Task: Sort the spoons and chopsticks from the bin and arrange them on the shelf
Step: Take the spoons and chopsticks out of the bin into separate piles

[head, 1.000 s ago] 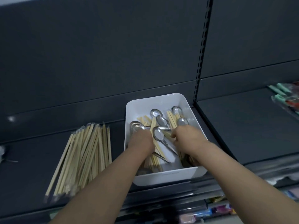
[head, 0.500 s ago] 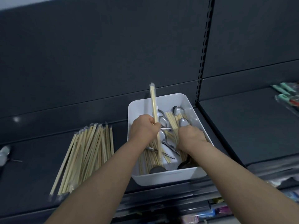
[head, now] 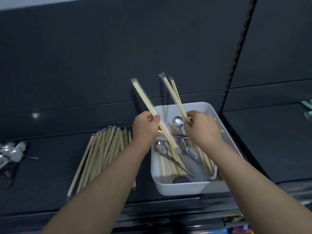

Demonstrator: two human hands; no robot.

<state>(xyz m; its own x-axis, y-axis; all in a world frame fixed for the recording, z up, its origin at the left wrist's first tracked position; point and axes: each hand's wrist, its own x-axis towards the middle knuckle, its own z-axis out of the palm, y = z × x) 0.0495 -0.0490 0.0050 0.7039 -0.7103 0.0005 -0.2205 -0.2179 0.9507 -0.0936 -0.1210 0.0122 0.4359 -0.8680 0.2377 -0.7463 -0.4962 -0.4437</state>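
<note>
A white bin (head: 182,187) sits on the dark shelf (head: 50,186) and holds several metal spoons (head: 178,121) and wrapped wooden chopsticks (head: 168,166). My left hand (head: 146,129) grips one wrapped chopstick pair (head: 145,98) above the bin's left edge, its top end tilted up and to the left. My right hand (head: 200,128) pinches wrapped chopsticks (head: 173,93) over the bin, also tilted up to the left. A pile of sorted chopsticks (head: 101,152) lies on the shelf left of the bin. Shiny spoons (head: 11,152) lie at the far left.
A slotted black upright (head: 236,53) divides this shelf bay from the one on the right. Packaged green items (head: 308,107) lie at the far right edge. Coloured goods (head: 239,229) show on a lower shelf at the bottom right.
Both hands have risen out of the bin. The left hand lifted its chopstick pair higher and tilted it left; the right hand, down among the contents before, now holds chopsticks up.
</note>
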